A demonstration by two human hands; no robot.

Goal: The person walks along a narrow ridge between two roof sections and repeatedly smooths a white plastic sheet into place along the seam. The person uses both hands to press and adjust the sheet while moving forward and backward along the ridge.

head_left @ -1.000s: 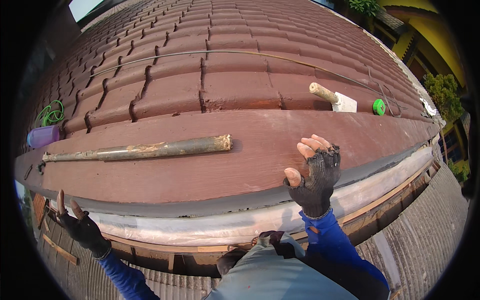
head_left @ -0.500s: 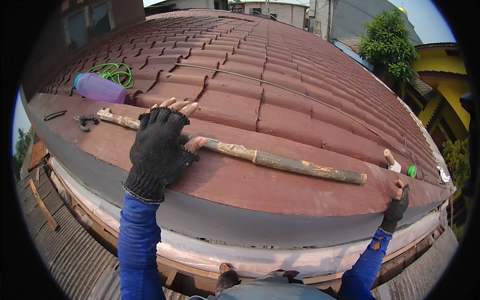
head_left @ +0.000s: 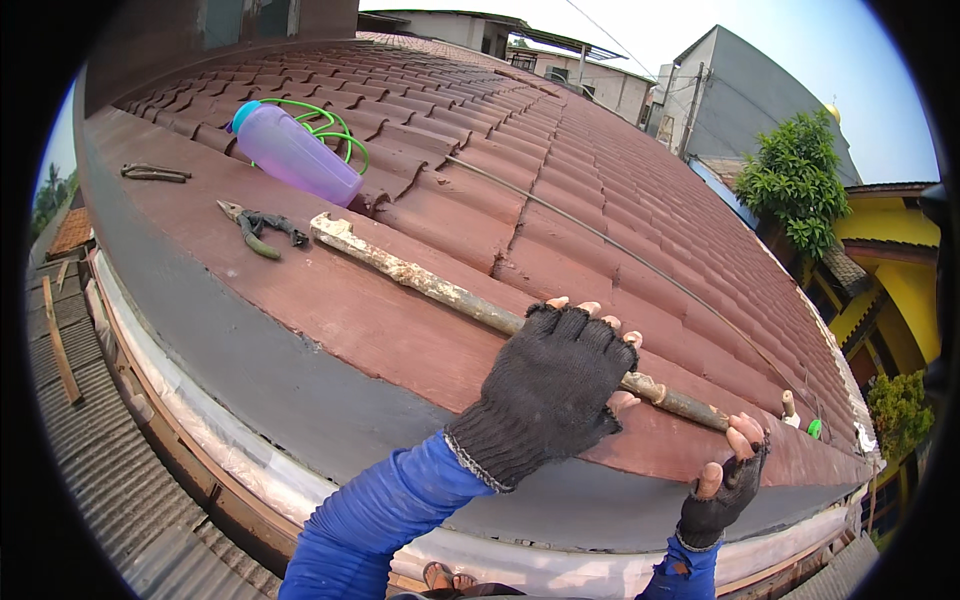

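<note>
A long wooden stick (head_left: 415, 278) with patchy peeled bark lies slantwise along the red-brown ledge (head_left: 370, 350). Over its right half is my left hand (head_left: 550, 390), in a black fingerless knit glove, its fingers across the far side and its thumb on the near side. My right hand (head_left: 728, 485), gloved the same way, is at the stick's right end. Its fingertips meet that end, while the thumb stands apart from them. Pliers (head_left: 258, 225) with dark handles rest just left of the stick's pale left end.
A purple bottle (head_left: 295, 155) with a blue cap lies on the roof tiles (head_left: 460, 220) beside a green cord (head_left: 345, 140). A small dark tool (head_left: 155, 173) rests farther left on the ledge. A thin rod (head_left: 600, 235) crosses the tiles. Corrugated roofing (head_left: 110, 430) lies below the ledge.
My left hand has moved right along the stick. My right hand has come up to the stick's right end. The view has shifted, so the bottle and pliers appear larger and farther right.
</note>
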